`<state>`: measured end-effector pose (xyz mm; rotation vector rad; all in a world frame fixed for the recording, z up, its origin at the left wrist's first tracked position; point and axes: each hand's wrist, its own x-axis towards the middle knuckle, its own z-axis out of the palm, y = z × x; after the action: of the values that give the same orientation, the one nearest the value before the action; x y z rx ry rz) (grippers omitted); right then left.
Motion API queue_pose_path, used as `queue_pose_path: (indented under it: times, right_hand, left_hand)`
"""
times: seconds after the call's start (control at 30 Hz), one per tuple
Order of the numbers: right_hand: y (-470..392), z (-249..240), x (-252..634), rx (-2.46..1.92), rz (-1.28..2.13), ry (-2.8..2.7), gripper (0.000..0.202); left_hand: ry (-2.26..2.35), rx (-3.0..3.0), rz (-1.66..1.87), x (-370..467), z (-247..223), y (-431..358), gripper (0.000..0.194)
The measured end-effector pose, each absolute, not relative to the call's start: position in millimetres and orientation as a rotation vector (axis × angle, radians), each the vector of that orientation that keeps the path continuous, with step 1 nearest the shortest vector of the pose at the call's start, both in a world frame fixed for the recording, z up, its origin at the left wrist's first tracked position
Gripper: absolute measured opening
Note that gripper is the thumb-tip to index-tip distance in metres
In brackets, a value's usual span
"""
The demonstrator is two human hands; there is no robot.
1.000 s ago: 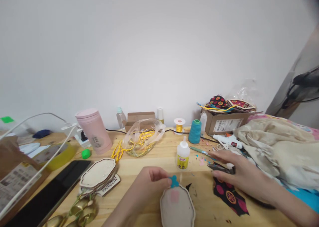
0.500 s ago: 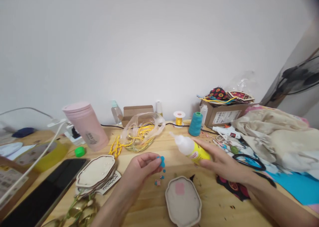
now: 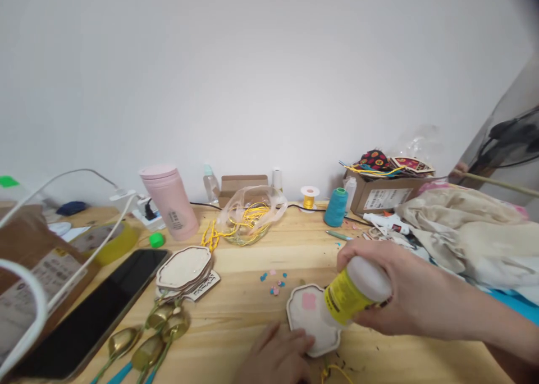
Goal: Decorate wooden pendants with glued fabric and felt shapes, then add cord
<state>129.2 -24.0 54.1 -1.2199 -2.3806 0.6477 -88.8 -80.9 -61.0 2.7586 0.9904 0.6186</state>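
My right hand grips a yellow-labelled glue bottle, tipped with its base up and its nozzle end down over a small scalloped plaque. The nozzle tip is hard to make out against the pale surface. A pink flower-shaped piece lies on the plaque's upper left part. My left hand rests at the plaque's lower left edge, fingers stretched out and touching it; I see nothing held there. Small blue and pink pieces are scattered on the wood just behind the plaque.
On the left are stacked plaques, a black phone, gold cup-shaped pieces and a pink tumbler. Behind stand a bag of yellow cord and a teal thread cone. Cloth and a box fill the right.
The glue bottle has gone from tilted upward to nozzle down over the plaque. My left hand has moved from the small pieces to the plaque's edge; the blue piece no longer shows in its fingers.
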Motion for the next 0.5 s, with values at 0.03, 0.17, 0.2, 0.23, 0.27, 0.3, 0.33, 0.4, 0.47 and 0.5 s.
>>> queue_pose_path:
  times: [0.03, 0.17, 0.2, 0.23, 0.27, 0.3, 0.33, 0.4, 0.47, 0.5]
  right_hand:
    - [-23, 55, 123, -1.207, 0.606, -2.428, 0.03]
    - [-18, 57, 107, -1.206, 0.606, -2.521, 0.026]
    - [-18, 55, 105, -1.187, 0.655, -2.516, 0.027]
    - [-19, 52, 104, -1.153, 0.728, -2.504, 0.03]
    - [-19, 46, 103, -1.115, 0.82, -2.484, 0.032]
    - [-20, 39, 103, -1.088, 0.914, -2.446, 0.036]
    - [-21, 31, 104, -1.07, 0.998, -2.397, 0.038]
    - [-22, 12, 106, -1.098, 1.089, -2.219, 0.041]
    - [-22, -4, 110, -1.072, 1.161, -2.022, 0.037]
    - [-22, -10, 111, -1.058, 1.178, -1.92, 0.037]
  left_hand:
    - [0.999, 2.796, 0.645, -89, -63, -82, 0.001]
    - [1.064, 2.729, 0.73, -89, -63, -87, 0.008]
    - [1.075, 2.7, 0.731, -89, -62, -87, 0.01]
    - [1.082, 2.68, 0.72, -89, -60, -88, 0.011]
    - [1.083, 2.673, 0.7, -88, -59, -88, 0.011]
    - [1.082, 2.675, 0.68, -88, -57, -88, 0.01]
    - [1.084, 2.681, 0.658, -87, -56, -87, 0.009]
    - [1.086, 2.689, 0.616, -86, -52, -87, 0.008]
    - [1.109, 2.678, 0.579, -85, -48, -87, 0.006]
    - [1.126, 2.664, 0.564, -85, -47, -88, 0.006]
